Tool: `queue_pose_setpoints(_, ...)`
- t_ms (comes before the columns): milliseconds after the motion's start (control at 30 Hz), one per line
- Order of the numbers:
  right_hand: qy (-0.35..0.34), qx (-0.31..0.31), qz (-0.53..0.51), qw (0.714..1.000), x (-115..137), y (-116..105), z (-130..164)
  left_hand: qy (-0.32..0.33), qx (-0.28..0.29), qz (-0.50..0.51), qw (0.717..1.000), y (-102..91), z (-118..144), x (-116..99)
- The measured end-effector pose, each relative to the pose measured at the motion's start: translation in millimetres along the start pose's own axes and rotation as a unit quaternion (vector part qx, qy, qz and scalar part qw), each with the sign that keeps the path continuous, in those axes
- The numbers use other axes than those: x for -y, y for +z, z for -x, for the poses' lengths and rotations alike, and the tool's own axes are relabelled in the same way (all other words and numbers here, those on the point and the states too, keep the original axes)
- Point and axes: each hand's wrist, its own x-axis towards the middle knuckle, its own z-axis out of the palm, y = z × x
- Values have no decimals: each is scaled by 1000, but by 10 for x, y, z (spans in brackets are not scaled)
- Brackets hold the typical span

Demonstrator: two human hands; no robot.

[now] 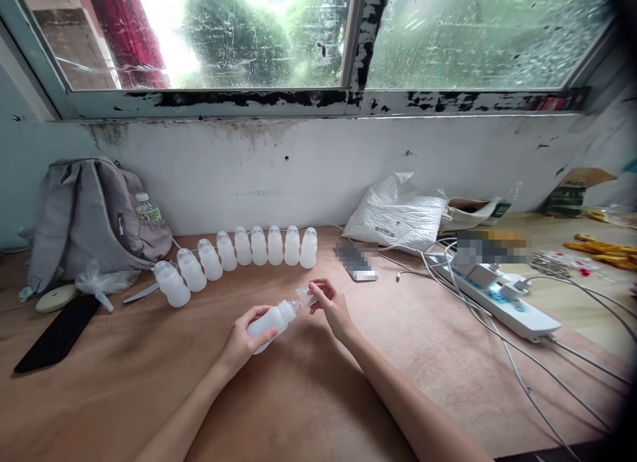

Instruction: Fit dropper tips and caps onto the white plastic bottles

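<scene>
My left hand (247, 334) is wrapped round a translucent white baby bottle (273, 322), tilted with its nipple end up and to the right. In my right hand (328, 304), thumb and fingers pinch a clear bottle cap (303, 297) right beside the nipple. Whether the cap touches the nipple I cannot tell. Behind my hands several more baby bottles (275, 245) stand upright in a curved row, clear caps over their tops. The nearest of that row (172, 285) is at its left end.
A grey backpack (94, 210) leans at the left, near a black flat case (57, 336). To the right lie a phone (362, 266), a silver plastic mailer (398, 213) and a white power strip (522, 316) with loose cables. A window (269, 37) is above.
</scene>
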Motion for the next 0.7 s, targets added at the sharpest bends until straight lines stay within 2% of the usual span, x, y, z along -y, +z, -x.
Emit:
queue_pose_setpoints(267,-27,44,128,990,-58,81,93,-26,-37,16,999,3,0,5)
queue_pose_setpoints(500,-33,73,145,986,27,99,129,-23,-73,44,996,56,9,-49)
queue_pose_setpoints(700,-13,91,151,984,-65,90,146,-29,-72,57,995,41,22,-12)
